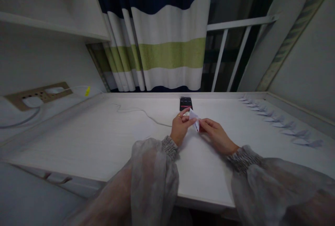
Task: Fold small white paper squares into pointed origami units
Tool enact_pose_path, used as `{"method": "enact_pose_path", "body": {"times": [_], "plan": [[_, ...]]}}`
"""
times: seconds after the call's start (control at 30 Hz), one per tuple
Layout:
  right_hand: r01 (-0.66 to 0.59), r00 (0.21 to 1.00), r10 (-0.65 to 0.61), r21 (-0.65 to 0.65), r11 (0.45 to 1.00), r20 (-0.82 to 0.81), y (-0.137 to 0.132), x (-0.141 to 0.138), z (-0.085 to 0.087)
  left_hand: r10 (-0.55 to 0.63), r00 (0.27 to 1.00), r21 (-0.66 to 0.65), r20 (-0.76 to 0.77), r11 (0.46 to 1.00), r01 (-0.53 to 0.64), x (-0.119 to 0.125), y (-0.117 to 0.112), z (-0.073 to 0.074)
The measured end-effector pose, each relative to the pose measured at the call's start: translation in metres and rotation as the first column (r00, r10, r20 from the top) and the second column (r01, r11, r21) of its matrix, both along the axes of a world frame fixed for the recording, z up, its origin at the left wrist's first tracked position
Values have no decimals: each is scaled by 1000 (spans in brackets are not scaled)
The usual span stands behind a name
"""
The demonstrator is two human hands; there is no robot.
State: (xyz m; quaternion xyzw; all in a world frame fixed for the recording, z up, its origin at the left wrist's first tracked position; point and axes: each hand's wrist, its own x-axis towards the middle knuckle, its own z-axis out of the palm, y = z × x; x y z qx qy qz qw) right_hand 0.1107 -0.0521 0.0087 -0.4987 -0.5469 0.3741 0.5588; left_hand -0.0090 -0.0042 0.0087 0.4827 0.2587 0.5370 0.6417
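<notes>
My left hand (180, 125) and my right hand (216, 133) meet over the middle of the white desk (104, 142). Both pinch a small folded piece of white paper (194, 117) between their fingertips, held just above the desk. The left hand wears a ring. Sheer grey sleeves cover both forearms. A dark phone (185, 103) lies flat just behind the paper, its screen lit with a little red.
A row of several small folded paper figures (277, 118) runs along the desk's right side. A white cable (141, 111) trails from the left toward the phone. A wall socket strip (39, 95) sits at left. A striped curtain (170, 44) and white railing (235, 41) stand behind.
</notes>
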Motion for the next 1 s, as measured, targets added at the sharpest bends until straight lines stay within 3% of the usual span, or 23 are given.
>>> {"method": "enact_pose_path", "body": {"times": [0.13, 0.4, 0.63, 1.0], "plan": [[38, 992, -46, 70, 997, 118, -1, -7, 1, -11, 1000, -20, -9, 1000, 11, 2, -3, 0], [46, 978, -61, 78, 996, 201, -3, -1, 2, -66, 997, -17, -48, 998, 65, 3, -3, -1], [42, 991, -47, 41, 998, 128, -5, -3, 5, -65, 996, -23, -55, 998, 64, 2, -4, 0], [54, 997, -60, 107, 993, 47, -5, -2, 6, -103, 991, -57, -87, 993, 99, 3, -4, -2]]}}
